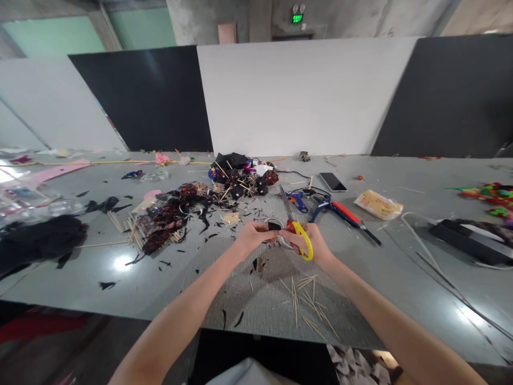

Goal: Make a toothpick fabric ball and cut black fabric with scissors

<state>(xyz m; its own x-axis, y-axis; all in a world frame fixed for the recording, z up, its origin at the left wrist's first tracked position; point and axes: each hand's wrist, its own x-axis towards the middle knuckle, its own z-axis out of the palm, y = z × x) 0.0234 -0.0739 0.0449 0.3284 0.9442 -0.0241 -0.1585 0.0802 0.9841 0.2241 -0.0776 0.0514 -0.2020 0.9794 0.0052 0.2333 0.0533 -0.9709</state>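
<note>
Between the fingers of my left hand (255, 237) is a small black piece (274, 226) that looks like fabric. My right hand (310, 242) is closed round yellow-and-red scissors (298, 235), whose blades point away from me. Its fingertips meet the black piece near my left fingers. A pale ring-shaped thing (285, 241) shows just behind and under the hands, partly hidden by them. Black scraps (255, 263) lie on the grey table (160, 291) around my hands. Nearer to me are loose thin wooden sticks (310, 302).
Dark balls stuck with sticks (248, 184) are heaped ahead. A blue glue gun (296, 200), red-and-blue pliers-like tool (344, 213), phone (332, 182) and yellow packet (379, 205) lie to the right. Black cloth (40, 240) is at far left; a cable (436, 267) crosses the right side.
</note>
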